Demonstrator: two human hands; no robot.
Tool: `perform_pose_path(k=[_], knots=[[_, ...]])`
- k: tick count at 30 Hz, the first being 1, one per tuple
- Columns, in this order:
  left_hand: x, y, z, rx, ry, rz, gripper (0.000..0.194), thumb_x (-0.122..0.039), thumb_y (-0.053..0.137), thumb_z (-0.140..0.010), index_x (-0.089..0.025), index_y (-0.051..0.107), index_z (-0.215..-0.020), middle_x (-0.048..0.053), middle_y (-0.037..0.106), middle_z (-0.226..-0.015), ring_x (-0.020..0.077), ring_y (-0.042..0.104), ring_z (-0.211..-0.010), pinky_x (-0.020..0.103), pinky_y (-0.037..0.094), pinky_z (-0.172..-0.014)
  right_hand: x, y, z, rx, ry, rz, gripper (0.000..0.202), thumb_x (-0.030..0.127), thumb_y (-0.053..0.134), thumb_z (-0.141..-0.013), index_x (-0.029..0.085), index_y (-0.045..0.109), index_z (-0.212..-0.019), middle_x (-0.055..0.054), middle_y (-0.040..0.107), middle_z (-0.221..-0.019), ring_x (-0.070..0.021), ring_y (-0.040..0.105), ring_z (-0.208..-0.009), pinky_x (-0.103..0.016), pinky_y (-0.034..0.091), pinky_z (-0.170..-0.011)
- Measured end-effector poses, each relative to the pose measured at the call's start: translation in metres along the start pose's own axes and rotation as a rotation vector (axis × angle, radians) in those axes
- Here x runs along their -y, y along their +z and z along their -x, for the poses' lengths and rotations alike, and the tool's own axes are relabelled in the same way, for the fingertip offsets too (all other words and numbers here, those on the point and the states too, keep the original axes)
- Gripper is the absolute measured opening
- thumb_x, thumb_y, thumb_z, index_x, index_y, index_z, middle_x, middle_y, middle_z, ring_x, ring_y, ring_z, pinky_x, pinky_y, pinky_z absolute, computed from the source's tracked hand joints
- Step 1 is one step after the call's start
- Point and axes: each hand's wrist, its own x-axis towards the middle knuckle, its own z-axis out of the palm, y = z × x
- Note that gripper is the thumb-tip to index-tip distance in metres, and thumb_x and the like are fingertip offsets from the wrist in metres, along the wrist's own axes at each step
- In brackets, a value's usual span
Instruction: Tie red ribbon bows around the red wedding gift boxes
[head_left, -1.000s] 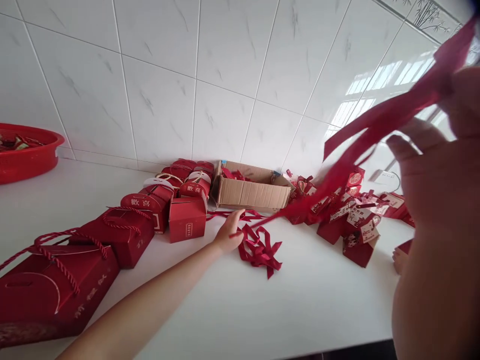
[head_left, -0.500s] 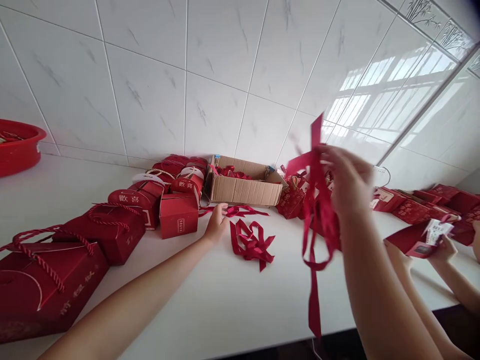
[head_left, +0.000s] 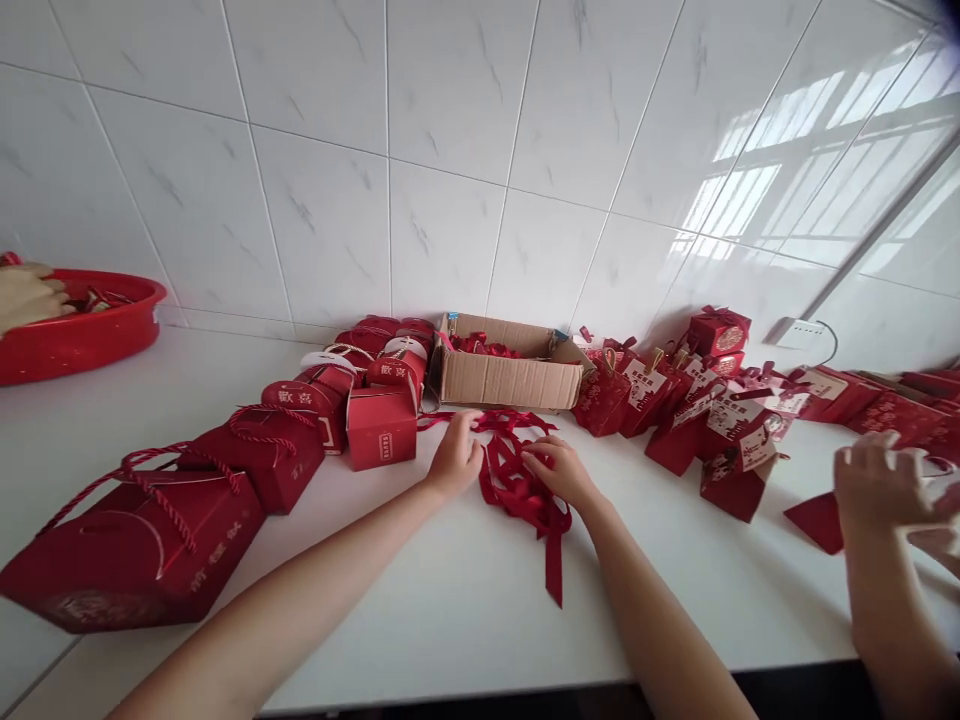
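A tangled pile of dark red ribbon (head_left: 517, 495) lies on the white table, one flat tail pointing toward the front edge. My right hand (head_left: 562, 472) rests at the pile's right side, its curled fingers closed on some of the ribbon. At the left of the pile is my left hand (head_left: 454, 458), thumb and fingers apart, with nothing visible in it. More ribbon strands lie behind both hands. Just beyond them a cardboard box (head_left: 511, 383) holds red ribbon-like pieces. A small red box (head_left: 382, 428) stands left of my left hand.
Red gift boxes with rope handles (head_left: 142, 545) line the left side. Tagged red gift boxes (head_left: 724, 425) stand at the right. A red basin (head_left: 82, 335) sits far left, and a power strip (head_left: 799, 338) is by the tiled wall. A co-worker's hand (head_left: 881, 485) is at far right.
My right hand has come down and left, bringing the raised ribbons onto the pile. My left hand has shifted slightly toward the pile. The view has turned a little left.
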Motion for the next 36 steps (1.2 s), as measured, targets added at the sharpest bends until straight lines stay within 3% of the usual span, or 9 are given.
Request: perform_pose_path(k=[4, 6, 8, 14, 17, 22, 26, 31, 36], knots=[[-0.065, -0.028, 0.024, 0.142, 0.195, -0.066, 0.040, -0.006, 0.047, -0.077, -0.020, 0.048, -0.114, 0.010, 0.053, -0.120, 0.0214, 0.049, -0.117, 0.037, 0.046, -0.096, 0.004, -0.007, 0.009, 0.127, 0.012, 0.025, 0.050, 0.060, 0.058, -0.076, 0.027, 0.067, -0.112, -0.010, 0.059, -0.121, -0.0303, 0.050, -0.117, -0.048, 0.036, -0.102], [-0.098, -0.061, 0.044, 0.304, 0.401, -0.228, 0.038, -0.009, 0.050, -0.079, -0.020, 0.049, -0.116, 0.012, 0.048, -0.130, 0.0230, 0.046, -0.120, 0.040, 0.041, -0.102, 0.010, -0.011, 0.013, 0.281, 0.049, 0.098, 0.069, 0.067, 0.061, -0.069, 0.032, 0.055, -0.128, -0.008, 0.044, -0.141, -0.0345, 0.031, -0.134, -0.053, 0.023, -0.109], [-0.119, -0.104, 0.068, 0.238, 0.455, -0.424, 0.037, -0.010, 0.052, -0.080, -0.022, 0.051, -0.115, 0.010, 0.048, -0.130, 0.0253, 0.043, -0.123, 0.042, 0.038, -0.104, 0.016, -0.010, 0.016, 0.454, 0.075, 0.157, 0.088, 0.071, 0.063, -0.064, 0.036, 0.038, -0.140, -0.006, 0.023, -0.154, -0.0351, 0.010, -0.143, -0.056, 0.013, -0.112], [-0.103, -0.230, 0.138, -0.539, -0.024, -1.036, 0.037, -0.032, 0.063, -0.078, -0.020, 0.055, -0.112, 0.016, 0.045, -0.131, 0.0357, 0.044, -0.121, 0.057, 0.027, -0.106, 0.018, 0.007, 0.018, 0.599, 0.113, 0.232, 0.093, 0.071, 0.059, -0.068, 0.029, 0.029, -0.146, -0.010, 0.007, -0.158, -0.0342, 0.000, -0.144, -0.052, 0.013, -0.113], [-0.081, -0.258, 0.155, -0.460, -0.426, -0.928, 0.058, -0.051, 0.052, -0.082, -0.018, 0.045, -0.129, 0.018, 0.043, -0.132, 0.0406, 0.037, -0.128, 0.061, 0.031, -0.103, 0.010, 0.011, 0.016, 0.510, 0.080, 0.224, 0.081, 0.066, 0.055, -0.074, 0.026, 0.038, -0.142, -0.010, 0.019, -0.156, -0.0328, 0.010, -0.144, -0.047, 0.019, -0.113], [-0.062, -0.261, 0.159, -0.411, -0.719, -0.662, 0.096, -0.059, 0.063, -0.070, -0.020, 0.019, -0.145, 0.018, 0.042, -0.132, 0.0378, 0.052, -0.115, 0.055, 0.046, -0.093, -0.010, 0.007, 0.011, 0.289, 0.068, 0.224, 0.057, 0.051, 0.054, -0.080, 0.020, 0.057, -0.127, -0.012, 0.048, -0.138, -0.0293, 0.041, -0.129, -0.040, 0.031, -0.108], [-0.068, -0.253, 0.163, -0.479, -0.687, -0.617, 0.107, -0.053, 0.073, -0.063, -0.021, 0.012, -0.146, 0.018, 0.039, -0.136, 0.0379, 0.052, -0.117, 0.055, 0.045, -0.097, -0.026, -0.002, 0.010, 0.197, 0.164, 0.271, 0.045, 0.041, 0.051, -0.081, 0.019, 0.061, -0.120, -0.012, 0.056, -0.127, -0.0277, 0.050, -0.119, -0.039, 0.037, -0.103], [-0.093, -0.208, 0.200, -0.563, -0.524, -0.324, 0.102, -0.039, 0.066, -0.074, -0.022, -0.002, -0.147, 0.018, 0.036, -0.141, 0.0346, 0.046, -0.125, 0.053, 0.040, -0.104, -0.035, -0.013, 0.012, 0.001, 0.455, 0.380, 0.059, 0.058, 0.050, -0.077, 0.022, 0.057, -0.123, -0.018, 0.055, -0.124, -0.0416, 0.048, -0.116, -0.067, 0.023, -0.098], [-0.118, -0.136, 0.195, -0.011, -0.376, -0.144, 0.093, -0.038, 0.062, -0.077, -0.025, 0.003, -0.148, 0.017, 0.036, -0.143, 0.0354, 0.039, -0.132, 0.051, 0.040, -0.104, -0.008, -0.015, 0.012, -0.407, 0.400, 0.234, 0.069, 0.072, 0.050, -0.071, 0.021, 0.060, -0.117, -0.019, 0.050, -0.127, -0.0400, 0.036, -0.127, -0.065, 0.013, -0.104]])
